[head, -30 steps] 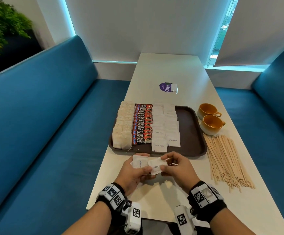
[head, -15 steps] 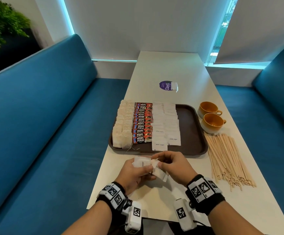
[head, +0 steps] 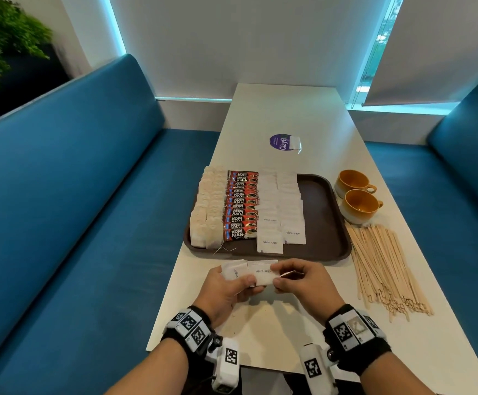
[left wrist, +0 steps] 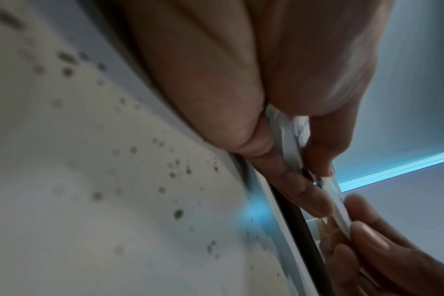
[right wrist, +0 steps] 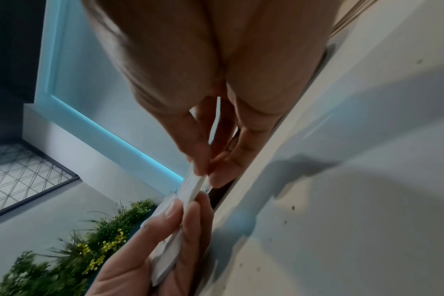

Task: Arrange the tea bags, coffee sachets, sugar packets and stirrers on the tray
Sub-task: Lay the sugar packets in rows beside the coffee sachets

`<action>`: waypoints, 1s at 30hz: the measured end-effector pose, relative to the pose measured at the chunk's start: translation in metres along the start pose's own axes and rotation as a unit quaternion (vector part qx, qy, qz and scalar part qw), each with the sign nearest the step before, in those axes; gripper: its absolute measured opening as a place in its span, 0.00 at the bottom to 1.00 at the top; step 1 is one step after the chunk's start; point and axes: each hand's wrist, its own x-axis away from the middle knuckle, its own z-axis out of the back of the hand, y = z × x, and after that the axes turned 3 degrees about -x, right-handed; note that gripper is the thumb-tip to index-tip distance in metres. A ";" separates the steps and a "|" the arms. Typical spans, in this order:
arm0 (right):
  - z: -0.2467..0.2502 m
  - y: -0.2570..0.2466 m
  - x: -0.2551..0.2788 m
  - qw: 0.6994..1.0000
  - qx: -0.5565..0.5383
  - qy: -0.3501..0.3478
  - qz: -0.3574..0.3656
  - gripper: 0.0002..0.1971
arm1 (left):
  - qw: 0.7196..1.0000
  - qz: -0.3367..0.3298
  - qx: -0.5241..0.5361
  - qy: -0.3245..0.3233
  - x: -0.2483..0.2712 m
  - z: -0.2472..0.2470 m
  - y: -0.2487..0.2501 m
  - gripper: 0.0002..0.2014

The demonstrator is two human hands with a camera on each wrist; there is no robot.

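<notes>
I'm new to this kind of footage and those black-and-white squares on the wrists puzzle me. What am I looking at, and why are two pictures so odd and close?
No machine here: a person works with bare hands, wearing wristbands with printed marker squares and small cameras. The wide picture comes from a head-worn camera looking down at a table. The two odd close-ups come from the wrist cameras, looking along each palm toward the fingers. On the table a brown tray holds rows of tea bags, red coffee sachets and white sugar packets. Beside it lie wooden stirrers and two yellow cups. The left hand holds a small stack of sugar packets, and the right hand pinches the stack's other end.
</notes>
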 end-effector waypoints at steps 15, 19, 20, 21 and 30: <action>0.072 -0.029 -0.055 0.992 0.061 0.111 0.000 0.16 | 0.999 0.015 0.038 -0.036 -0.009 0.007 0.002 0.28; 0.073 -0.019 -0.069 0.984 0.151 0.097 -0.001 0.14 | 0.999 0.018 0.029 -0.035 -0.008 0.008 0.002 0.25; 0.072 -0.016 -0.072 0.981 0.170 0.097 0.002 0.14 | 0.999 0.018 0.025 -0.036 -0.008 0.008 0.002 0.23; 0.071 -0.015 -0.074 0.978 0.184 0.096 0.005 0.14 | 0.999 0.017 0.019 -0.037 -0.008 0.007 0.002 0.22; 0.063 -0.014 -0.086 0.944 0.318 0.090 0.001 0.12 | 0.999 0.025 0.020 -0.039 -0.006 0.006 0.004 0.19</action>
